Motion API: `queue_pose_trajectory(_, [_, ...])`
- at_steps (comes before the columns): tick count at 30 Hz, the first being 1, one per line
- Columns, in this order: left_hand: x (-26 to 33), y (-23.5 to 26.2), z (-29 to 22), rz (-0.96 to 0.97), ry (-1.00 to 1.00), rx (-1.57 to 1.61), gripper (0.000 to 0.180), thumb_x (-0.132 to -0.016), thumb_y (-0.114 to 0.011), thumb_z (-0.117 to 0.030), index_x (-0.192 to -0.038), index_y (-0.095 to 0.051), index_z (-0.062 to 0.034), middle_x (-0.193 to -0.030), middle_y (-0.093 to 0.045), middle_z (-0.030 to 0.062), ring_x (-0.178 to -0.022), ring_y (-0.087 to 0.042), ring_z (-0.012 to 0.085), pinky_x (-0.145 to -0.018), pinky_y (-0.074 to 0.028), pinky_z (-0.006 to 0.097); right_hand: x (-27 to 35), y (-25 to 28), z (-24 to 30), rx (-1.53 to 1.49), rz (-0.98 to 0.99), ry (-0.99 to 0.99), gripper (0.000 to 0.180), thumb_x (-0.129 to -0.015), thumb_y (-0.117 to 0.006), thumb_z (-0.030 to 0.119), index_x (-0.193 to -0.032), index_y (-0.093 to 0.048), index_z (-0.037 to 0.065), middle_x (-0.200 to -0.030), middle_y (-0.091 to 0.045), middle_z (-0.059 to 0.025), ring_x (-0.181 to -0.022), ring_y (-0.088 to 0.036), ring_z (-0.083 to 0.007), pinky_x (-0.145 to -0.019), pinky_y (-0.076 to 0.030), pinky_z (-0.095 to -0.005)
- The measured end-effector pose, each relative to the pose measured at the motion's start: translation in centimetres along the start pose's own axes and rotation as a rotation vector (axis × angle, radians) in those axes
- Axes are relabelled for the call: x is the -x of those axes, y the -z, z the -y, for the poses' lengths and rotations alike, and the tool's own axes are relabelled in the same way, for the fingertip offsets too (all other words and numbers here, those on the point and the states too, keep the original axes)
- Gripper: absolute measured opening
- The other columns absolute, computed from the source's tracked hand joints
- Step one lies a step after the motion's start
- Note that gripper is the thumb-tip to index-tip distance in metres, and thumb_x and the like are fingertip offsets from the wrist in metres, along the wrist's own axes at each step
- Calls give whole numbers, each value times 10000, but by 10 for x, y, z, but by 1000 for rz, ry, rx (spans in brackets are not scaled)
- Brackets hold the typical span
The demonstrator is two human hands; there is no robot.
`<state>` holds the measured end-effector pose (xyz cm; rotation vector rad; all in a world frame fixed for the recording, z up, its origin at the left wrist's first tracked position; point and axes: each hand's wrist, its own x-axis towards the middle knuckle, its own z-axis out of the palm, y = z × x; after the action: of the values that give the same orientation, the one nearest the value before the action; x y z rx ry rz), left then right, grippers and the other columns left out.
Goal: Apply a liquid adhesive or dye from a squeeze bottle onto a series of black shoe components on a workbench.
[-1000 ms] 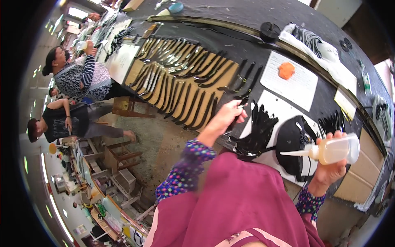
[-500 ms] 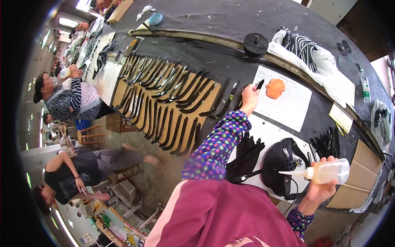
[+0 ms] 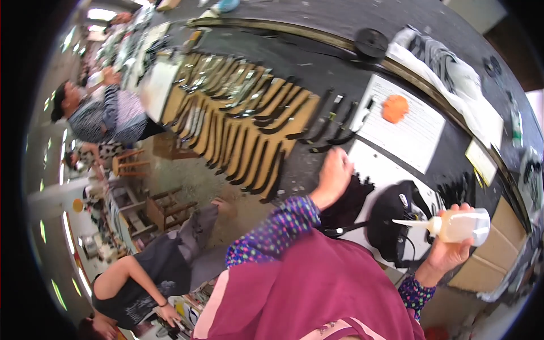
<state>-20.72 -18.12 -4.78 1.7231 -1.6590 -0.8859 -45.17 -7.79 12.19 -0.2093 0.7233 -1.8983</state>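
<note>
My right hand point(image 3: 447, 249) is wrapped round a clear squeeze bottle point(image 3: 463, 225) of pale yellowish liquid, its long thin nozzle pointing left. Below that nozzle sits a black bag-like piece point(image 3: 385, 229) with a thin cord. My left hand point(image 3: 334, 173) is over the table's near edge with its fingers curled, and nothing shows sticking out of it. Just beside it lies a bundle of black strips point(image 3: 348, 203). Beyond it, a single black strip point(image 3: 354, 127) rests against a written paper sheet point(image 3: 416, 139). An orange lump point(image 3: 395, 108) sits on that sheet.
Many black strips lie in two rows on a brown cardboard sheet point(image 3: 303, 116) to the left. A curved metal rail point(image 3: 272, 25) crosses the table, with a black spool point(image 3: 370, 44) beside it. At right stands a plastic bottle point(image 3: 515, 122). Two people point(image 3: 107, 110) are at left.
My left hand has let go of the black strip by the paper and drawn back toward me. The view has shifted. My right hand still holds the bottle. The lower-left person has leaned over.
</note>
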Motion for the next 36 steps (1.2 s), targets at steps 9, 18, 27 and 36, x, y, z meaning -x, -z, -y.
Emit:
queue_pose_trajectory(9, [101, -11, 4, 300, 53, 11, 401, -660, -654, -58, -935, -365, -23, -920, -449, 182, -849, -497, 371, -692, -425, 435, 26, 5, 1, 99, 28, -16, 759, -726, -660, 209, -1294, -218, -32, -1323, -307, -157, -1215, -306, -320, -979, -268, -487])
queue_pose_trajectory(18, [65, 30, 22, 320, 157, 492, 78, -823, -499, -71, -845, -522, 0, -794, -547, 47, -661, -521, 97, -540, -429, 232, 59, -32, -7, 81, 109, 34, 765, -653, -705, 237, -1254, -287, 16, -1228, -381, -148, -1123, -392, -316, -923, -323, -537])
queue_pose_trajectory(27, [45, 118, -93, 591, 37, 374, 310, -835, -474, -87, -1137, -503, -23, -743, -484, -60, -592, -386, 13, -516, -310, 146, 91, -36, 19, 27, -3, 97, 792, -573, -688, 330, -1204, -351, -10, -1156, -456, -181, -1045, -473, -326, -887, -382, -511])
queue_pose_trajectory(36, [85, 125, -106, 870, 153, 540, 192, -846, -510, -100, -1014, -502, -7, -732, -571, 35, -537, -435, 49, -494, -323, 151, 122, -54, -6, -288, 157, 176, 536, -655, -648, 90, -1134, -420, 14, -1043, -522, -174, -977, -528, -293, -823, -443, -402])
